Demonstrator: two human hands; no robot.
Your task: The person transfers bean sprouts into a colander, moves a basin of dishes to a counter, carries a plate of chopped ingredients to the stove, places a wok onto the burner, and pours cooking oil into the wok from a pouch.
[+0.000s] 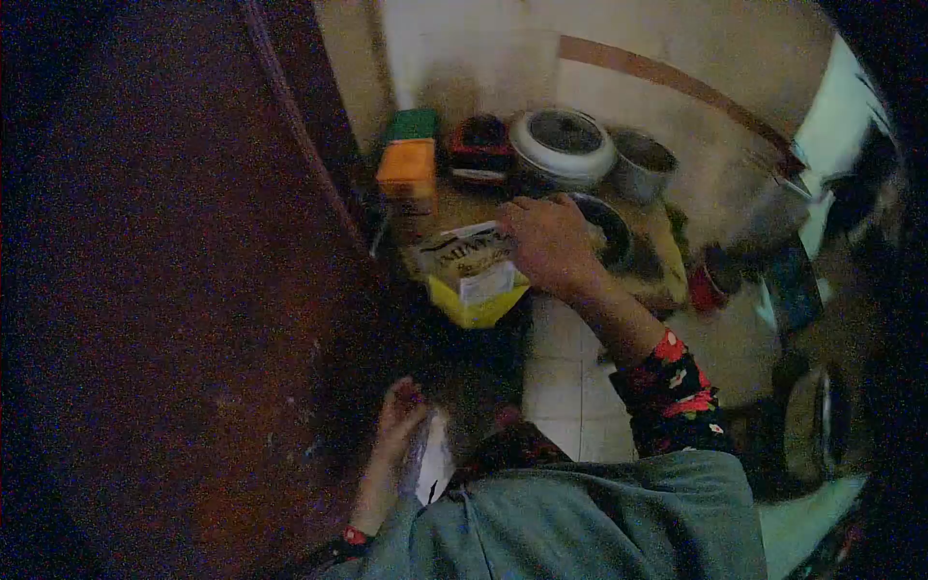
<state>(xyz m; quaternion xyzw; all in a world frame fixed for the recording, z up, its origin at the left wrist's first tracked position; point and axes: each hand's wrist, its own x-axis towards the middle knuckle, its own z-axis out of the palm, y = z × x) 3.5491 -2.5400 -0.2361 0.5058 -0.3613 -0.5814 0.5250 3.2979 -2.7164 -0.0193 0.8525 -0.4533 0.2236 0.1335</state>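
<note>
My right hand (551, 242) is closed on the upper right edge of a printed packet (471, 275), white above and yellow below. The packet hangs near the front of a cluttered surface, its lettering blurred. Low on the left, my left hand (398, 416) has its fingers curled in. A whitish, shiny thing (433, 454) shows right beside that hand; the dim light hides what the fingers grip. Just behind my right hand lies a dark round dish or pan (609, 232), partly covered by the hand.
An orange box (407, 166) with a green top stands at the back left. Beside it are a red and black item (480, 150), a pale round lidded pot (564, 145) and a metal pot (643, 164). A red container (709, 288) sits right. A dark reddish panel (193, 290) fills the left.
</note>
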